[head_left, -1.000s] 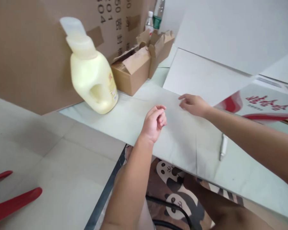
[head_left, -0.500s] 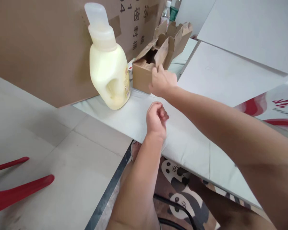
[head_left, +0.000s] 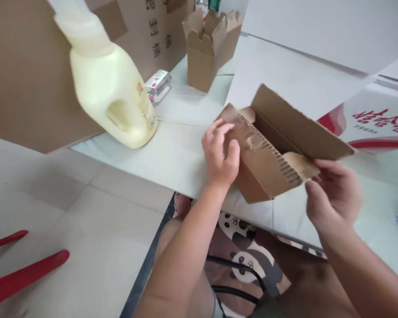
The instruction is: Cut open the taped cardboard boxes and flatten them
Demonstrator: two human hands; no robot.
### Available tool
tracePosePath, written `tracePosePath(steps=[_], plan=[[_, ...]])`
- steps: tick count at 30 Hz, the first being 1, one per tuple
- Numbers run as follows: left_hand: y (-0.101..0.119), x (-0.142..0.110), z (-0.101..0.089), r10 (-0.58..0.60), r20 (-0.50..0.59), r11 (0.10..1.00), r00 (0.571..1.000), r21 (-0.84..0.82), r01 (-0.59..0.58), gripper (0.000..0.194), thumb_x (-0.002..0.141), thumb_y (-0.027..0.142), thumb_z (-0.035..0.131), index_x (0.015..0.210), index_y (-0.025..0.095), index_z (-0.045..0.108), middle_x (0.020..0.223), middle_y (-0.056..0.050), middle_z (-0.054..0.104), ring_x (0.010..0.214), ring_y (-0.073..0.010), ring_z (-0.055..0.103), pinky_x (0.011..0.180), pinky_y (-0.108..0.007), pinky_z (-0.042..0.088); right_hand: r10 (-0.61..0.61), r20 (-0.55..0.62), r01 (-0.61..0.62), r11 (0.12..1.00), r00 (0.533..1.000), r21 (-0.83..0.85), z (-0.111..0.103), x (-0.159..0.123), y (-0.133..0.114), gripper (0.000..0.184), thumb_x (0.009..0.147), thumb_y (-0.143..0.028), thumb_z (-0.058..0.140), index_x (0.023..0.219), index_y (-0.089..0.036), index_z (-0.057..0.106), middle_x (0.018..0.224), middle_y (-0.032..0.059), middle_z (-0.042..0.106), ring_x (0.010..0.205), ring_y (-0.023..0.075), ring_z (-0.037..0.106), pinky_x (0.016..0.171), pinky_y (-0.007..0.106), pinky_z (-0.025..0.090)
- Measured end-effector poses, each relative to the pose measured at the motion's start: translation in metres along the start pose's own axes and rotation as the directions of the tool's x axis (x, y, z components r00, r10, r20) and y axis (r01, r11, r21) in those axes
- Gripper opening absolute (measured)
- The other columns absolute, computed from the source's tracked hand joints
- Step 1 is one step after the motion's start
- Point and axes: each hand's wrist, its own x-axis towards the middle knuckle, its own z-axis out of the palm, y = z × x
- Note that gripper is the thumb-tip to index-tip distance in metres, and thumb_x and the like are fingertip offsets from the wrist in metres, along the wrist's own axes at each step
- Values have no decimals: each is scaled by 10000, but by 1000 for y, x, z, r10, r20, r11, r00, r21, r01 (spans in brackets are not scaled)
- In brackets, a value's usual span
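A small brown cardboard box with open flaps is held between both hands just above the white table sheet. My left hand grips the box's left end, fingers curled over its top edge. My right hand holds the box's right end at a torn flap, slightly blurred. The box's opening faces up and away from me.
A pale yellow detergent bottle stands at the left against a big cardboard wall. A second open brown box sits farther back, a small packet beside the bottle. White boards lie to the right. Red chair parts show on the floor.
My right hand reached to the boxes at the back and brought one toward me. My left hand has opened from a loose fist and taken hold of its left end.
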Motion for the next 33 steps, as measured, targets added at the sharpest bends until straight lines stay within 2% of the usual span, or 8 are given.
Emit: tracePosePath(steps=[2,5,7,11,17,25,30,33], plan=[[-3,-9,16,55,172,998,984,12,-58,363,995,488,419,1111,222,636,1338,-132,592,1339,-275,515,1157,-453,374,-35,-125,49,993,992,110,-10,-20,5,451,894,-290,649,1306,-428,528,1206,25,693,1119,264,693,947,501,590],[-8,-16,33,68,298,997,952,-46,-56,404,1012,508,371,1135,234,643,1407,-124,559,1395,-278,480,1172,-468,381,-25,39,20,992,999,128,-11,-36,10,558,896,-202,607,1401,-384,453,1297,58,677,1316,296,601,1101,614,485],[-11,-15,39,59,344,995,937,-93,-29,405,1006,522,388,1128,244,655,1424,-108,551,1416,-283,461,1194,-479,361,-67,130,62,997,989,41,-10,-40,14,445,884,-198,598,1317,-294,566,1319,95,658,1396,332,523,1167,637,410],[-16,-8,46,21,434,991,901,-131,39,378,983,535,446,1111,279,692,1473,-48,520,1451,-288,419,1245,-487,295,-180,72,179,984,981,14,-9,-42,24,419,831,-185,598,1243,-262,604,1250,88,656,1296,320,597,1179,627,412],[-7,-9,38,58,536,994,842,-114,4,425,951,596,487,1192,326,712,1537,-23,454,1475,-303,388,1244,-509,310,-196,12,195,980,981,48,-5,-45,29,432,790,-131,573,1203,-256,585,1200,82,648,1199,272,644,1175,592,445],[13,-1,21,56,749,996,660,3,-88,426,906,621,545,1091,309,768,1613,0,355,1521,-344,304,1269,-524,271,-162,21,159,981,987,109,-7,-47,24,411,836,-159,561,1232,-268,556,1331,94,628,1392,308,524,1190,611,410],[-1,14,6,-60,718,997,693,14,73,353,838,587,661,1029,322,795,1589,29,409,1533,-354,273,1289,-523,234,51,40,-57,983,998,176,-11,-51,25,476,906,-239,551,1374,-268,475,1515,143,512,1449,305,464,1156,580,442],[-11,22,-5,-170,631,970,757,-27,240,306,740,545,763,934,312,808,1549,27,474,1518,-369,297,1289,-547,220,343,121,-361,914,931,186,-8,-56,32,468,952,-335,542,1406,-240,480,1503,168,534,1414,303,509,1123,566,475]])
